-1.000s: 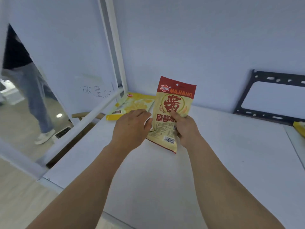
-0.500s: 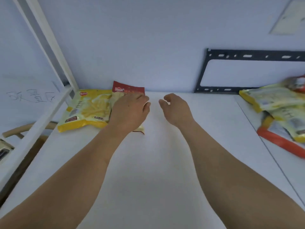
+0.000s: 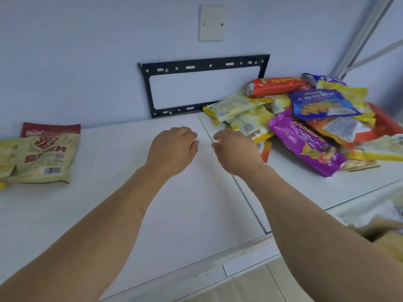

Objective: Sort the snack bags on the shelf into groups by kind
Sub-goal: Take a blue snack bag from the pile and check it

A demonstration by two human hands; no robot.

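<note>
The unsorted heap of snack bags (image 3: 305, 118) lay at about two o'clock on the white shelf (image 3: 174, 203), slumped against the back wall. It was a loose pile of glossy, crinkled packets: a purple bag (image 3: 305, 142) sprawled down the near slope, a blue bag (image 3: 320, 102) sat high on top, a red-orange bag (image 3: 274, 86) rested at the back, and several pale yellow bags (image 3: 242, 110) fanned out toward the middle of the shelf. Over at nine o'clock lay the sorted ones: a cream bag with a dark red top (image 3: 46, 153) lying flat, overlapping a yellow bag (image 3: 5, 158) cut off by the frame's edge.

The right hand (image 3: 235, 152) hovered at the heap's nearest edge, fingers loosely curled and holding nothing, just beside the lowest yellow packet. The left hand (image 3: 173, 149) hung beside it at twelve o'clock, fingers relaxed and also empty, above bare shelf.

The risk, as I judged it, lay in the heap itself. The bags were slick and stacked at angles, so pulling a low yellow one would likely drag the purple bag with it or tip the blue one off the top. The pile's far side sat close to the shelf's right edge, and a slide there could send packets over. Several yellow bags looked alike but their printing was blurred, so two kinds could easily be mistaken for one.

Behind the hands a black metal bracket (image 3: 205, 64) was fixed to the wall, with a blank wall plate (image 3: 211, 22) above it.
</note>
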